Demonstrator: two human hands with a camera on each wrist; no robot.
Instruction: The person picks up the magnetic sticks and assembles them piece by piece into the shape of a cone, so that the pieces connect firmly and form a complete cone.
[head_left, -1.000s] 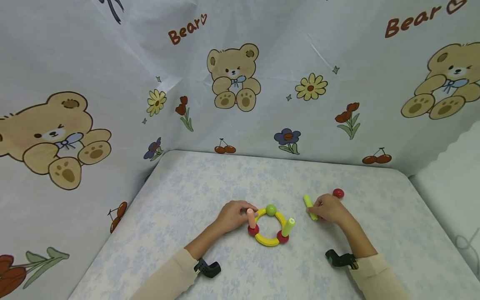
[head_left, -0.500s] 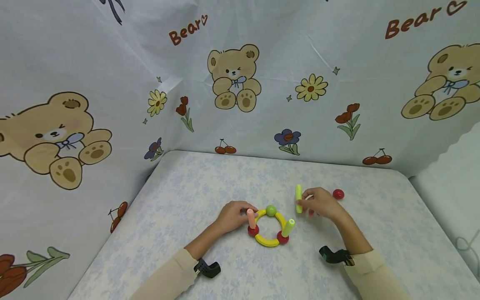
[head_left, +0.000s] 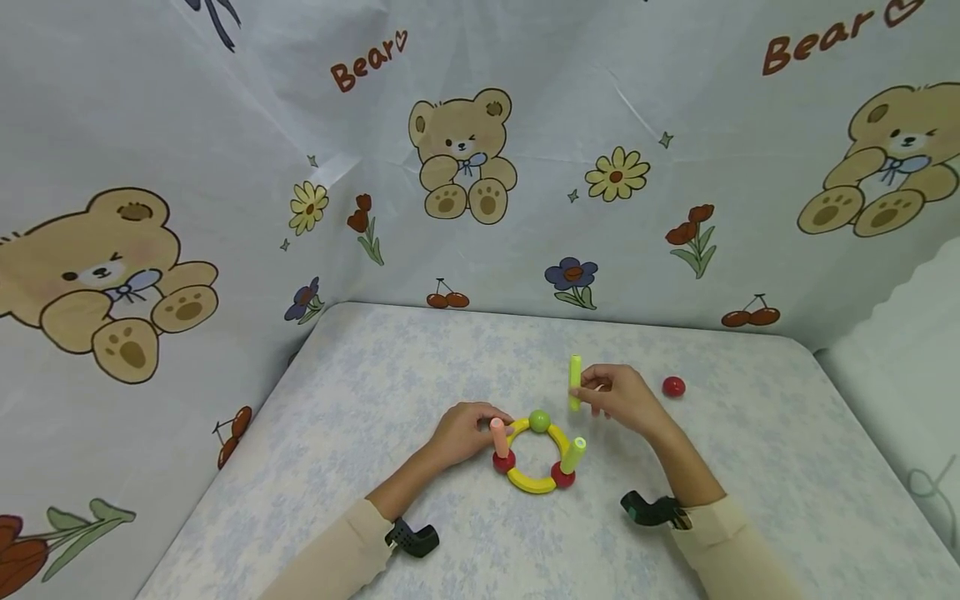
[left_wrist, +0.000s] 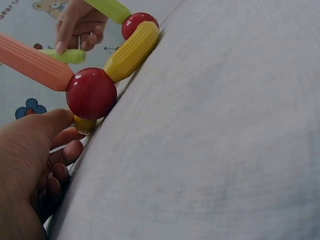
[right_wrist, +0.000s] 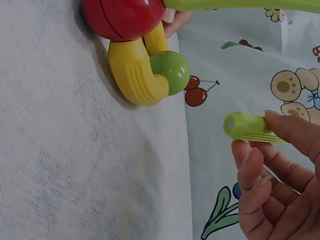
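On the table sits a ring of curved yellow pieces, joined by two red balls and a green ball. From the left red ball rises an orange rod; from the right one rises a light green rod. My left hand pinches the ring's yellow piece at the left, just behind the orange rod. In my right hand, between thumb and fingers, a second light green rod is held upright behind and right of the ring. Its lower end, with a small metallic spot, shows in the right wrist view.
A loose red ball lies right of my right hand. Behind the table hangs a white cloth printed with bears and flowers. A thin cable runs at the far right edge.
My right hand has lifted the light green rod from beside the red ball, moved it left towards the ring and turned it upright. My left hand keeps its place on the ring.
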